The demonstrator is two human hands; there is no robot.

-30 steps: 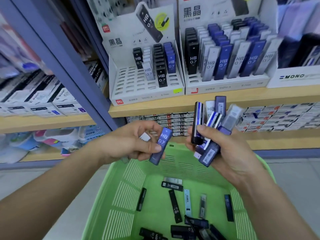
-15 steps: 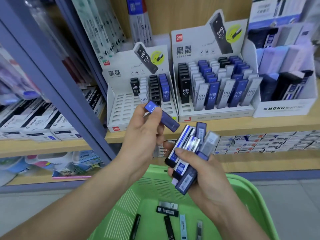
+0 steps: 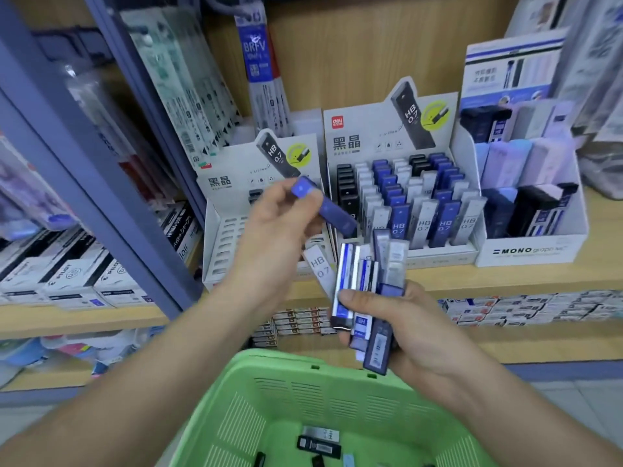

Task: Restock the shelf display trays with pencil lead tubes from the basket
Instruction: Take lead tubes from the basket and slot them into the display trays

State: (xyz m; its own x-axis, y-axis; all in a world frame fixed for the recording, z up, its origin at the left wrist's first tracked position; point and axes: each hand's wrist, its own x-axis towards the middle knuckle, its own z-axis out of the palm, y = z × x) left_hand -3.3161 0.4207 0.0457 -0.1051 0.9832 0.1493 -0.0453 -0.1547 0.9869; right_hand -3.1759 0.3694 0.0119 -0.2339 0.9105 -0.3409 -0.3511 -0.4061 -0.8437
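Restocking at the stationery shelf: we are pinching one blue lead tube [image 3: 328, 210] by its end in our left grip [image 3: 276, 230], fingers closed on it, tilting it just in front of the sparsely filled display tray [image 3: 226, 237]. Our right grip [image 3: 414, 332], just beside and lower, is clamping a fanned bundle of tubes [image 3: 367, 284]. Beyond it the fuller tray [image 3: 438, 256] is standing on the shelf [image 3: 505, 281]. Below both grips the green basket [image 3: 303, 392] is holding a few more tubes [image 3: 318, 444].
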